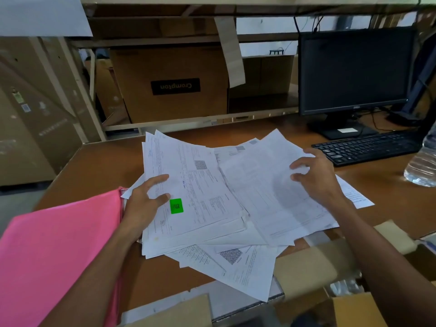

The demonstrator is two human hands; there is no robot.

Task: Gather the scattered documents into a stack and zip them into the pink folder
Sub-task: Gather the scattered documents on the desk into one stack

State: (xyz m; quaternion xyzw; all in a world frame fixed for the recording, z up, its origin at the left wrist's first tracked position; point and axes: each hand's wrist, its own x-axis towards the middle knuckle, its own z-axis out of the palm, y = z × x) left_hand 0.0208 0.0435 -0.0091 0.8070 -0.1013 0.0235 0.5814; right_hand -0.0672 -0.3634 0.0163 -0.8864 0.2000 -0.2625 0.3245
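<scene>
Documents (212,204), loose on counter (94,166): thin, limp, slippery sheets, likely best squared by outer edges; left hand (141,208) and right hand (316,175) rest spread on them, grip released; pink folder (59,244) beside.

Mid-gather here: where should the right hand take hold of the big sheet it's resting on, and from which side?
Probably by the far-right corner, coming in from the keyboard side. That sheet lies on top of the pile, angled, and its upper edge curls up off the desk near the right hand, leaving room for fingers underneath. The left hand pins the other documents.
</scene>
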